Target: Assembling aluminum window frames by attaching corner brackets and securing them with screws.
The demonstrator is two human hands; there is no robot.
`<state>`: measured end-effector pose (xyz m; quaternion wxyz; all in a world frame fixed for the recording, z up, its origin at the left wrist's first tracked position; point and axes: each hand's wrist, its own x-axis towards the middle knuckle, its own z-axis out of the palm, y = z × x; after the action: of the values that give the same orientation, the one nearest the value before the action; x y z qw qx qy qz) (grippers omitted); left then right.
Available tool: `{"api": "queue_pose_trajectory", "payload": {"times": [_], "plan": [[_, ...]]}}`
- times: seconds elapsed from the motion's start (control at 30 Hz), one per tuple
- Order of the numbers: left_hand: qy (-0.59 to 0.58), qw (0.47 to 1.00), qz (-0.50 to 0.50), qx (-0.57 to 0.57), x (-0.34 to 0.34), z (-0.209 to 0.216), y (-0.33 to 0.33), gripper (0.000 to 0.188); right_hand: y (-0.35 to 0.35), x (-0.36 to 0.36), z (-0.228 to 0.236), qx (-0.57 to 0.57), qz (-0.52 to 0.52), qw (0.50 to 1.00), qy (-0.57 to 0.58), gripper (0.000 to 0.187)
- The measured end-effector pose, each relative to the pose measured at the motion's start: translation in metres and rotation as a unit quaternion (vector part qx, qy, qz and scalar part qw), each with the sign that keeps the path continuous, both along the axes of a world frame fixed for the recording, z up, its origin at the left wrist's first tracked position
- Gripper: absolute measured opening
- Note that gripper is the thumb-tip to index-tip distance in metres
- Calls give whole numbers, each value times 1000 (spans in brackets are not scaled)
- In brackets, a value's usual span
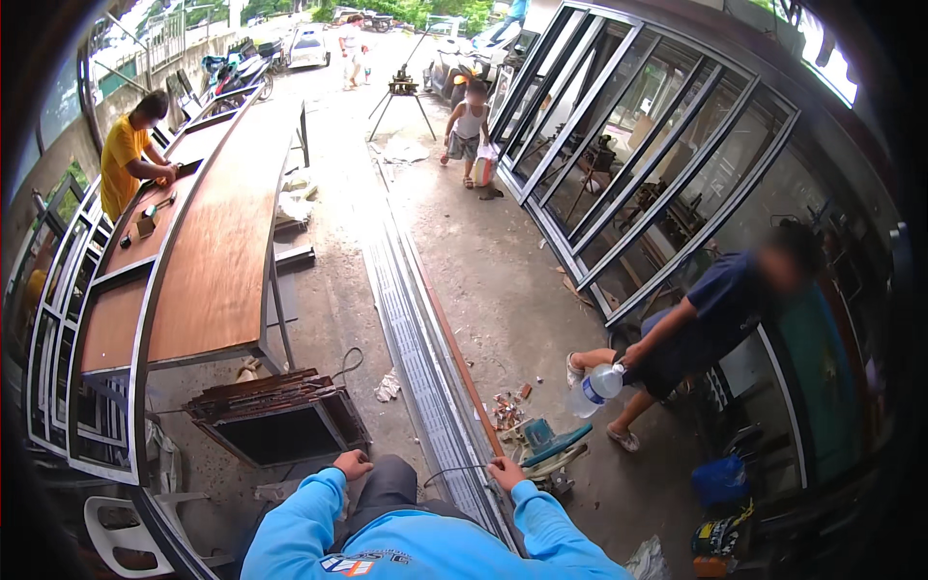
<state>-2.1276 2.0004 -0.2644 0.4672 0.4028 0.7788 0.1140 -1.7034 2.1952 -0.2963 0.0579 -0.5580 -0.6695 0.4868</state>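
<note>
My left hand (353,464) lies by my left knee, its fingers curled in, with nothing visible in them. My right hand (505,472) pinches one end of a thin dark cord (454,471), which bends away to the left across the metal strips. Long silvery metal profiles (418,333) run along the floor from beside my right leg into the distance. A reddish-brown strip (454,348) lies along their right side, its near end close to my right hand. Just beyond that hand stands a teal-guarded cutting machine (556,443).
A wooden-topped table (227,242) holds metal frames at left; a person in yellow (126,155) works there. Dark framed panels (280,425) stack below. Glazed frames (628,145) lean right. A person in dark blue (706,309) carries a plastic bottle (594,389). Another (471,130) walks farther off.
</note>
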Motion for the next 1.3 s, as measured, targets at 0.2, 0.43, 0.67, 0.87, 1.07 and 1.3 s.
{"api": "queue_pose_trajectory", "payload": {"times": [0.2, 0.43, 0.67, 0.87, 1.07, 1.3], "plan": [[24, 998, -59, 6, -85, -16, 122, 50, 120, -97, 32, 15, -12, 999, 25, 40], [12, 998, -17, -58, -215, -58, 255, 51, 196, -146, 0, -66, 63, 966, -241, 51], [5, 997, -45, -67, -314, -53, 362, 51, 278, -216, 25, -91, 37, 974, -202, 54], [-17, 999, -12, -43, -358, -48, 435, 49, 338, -288, 19, -4, 0, 996, -89, 41], [-38, 996, -17, -84, -374, -60, 483, 51, 397, -296, 11, -101, -36, 992, -73, 48], [-40, 995, -20, -88, -400, -77, 548, 52, 486, -303, 2, -122, -12, 974, -191, 57]]}}
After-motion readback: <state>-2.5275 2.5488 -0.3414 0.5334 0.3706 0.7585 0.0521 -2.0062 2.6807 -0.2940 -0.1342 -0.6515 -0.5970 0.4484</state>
